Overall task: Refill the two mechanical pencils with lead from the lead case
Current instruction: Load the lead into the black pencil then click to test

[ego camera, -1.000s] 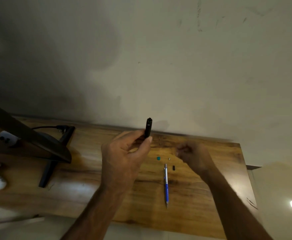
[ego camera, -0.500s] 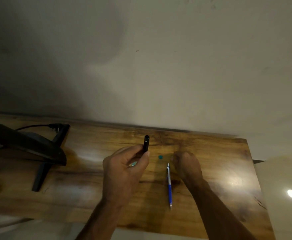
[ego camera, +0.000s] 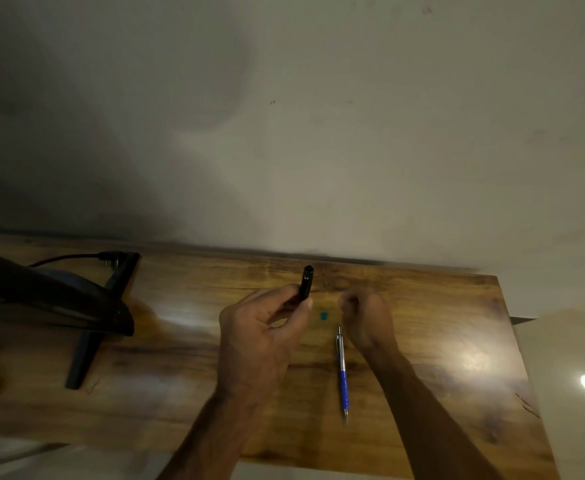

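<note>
Thumb and fingertips of my left hand (ego camera: 260, 341) pinch the black mechanical pencil (ego camera: 306, 282) low on its barrel, holding it nearly upright above the wooden table (ego camera: 145, 393). It is a slim, dark tube with a small white mark near its top end, which stands level with the table's far edge. A second ago I held it higher, against the wall; now it is lower. My right hand (ego camera: 365, 317) is down at the table just right of it, knuckles up and fingers curled in tight. It is blurred, and I cannot tell whether it pinches anything. A small black piece that lay beside the other pencil's top a second ago is now out of sight, where this hand is. Between my hands a small teal cap (ego camera: 323, 315) lies on the wood. The blue-and-silver mechanical pencil (ego camera: 342, 372) lies flat just left of my right wrist, tip toward me. Far left stands a dark monitor stand (ego camera: 86, 341) with a cable (ego camera: 66, 259).
</note>
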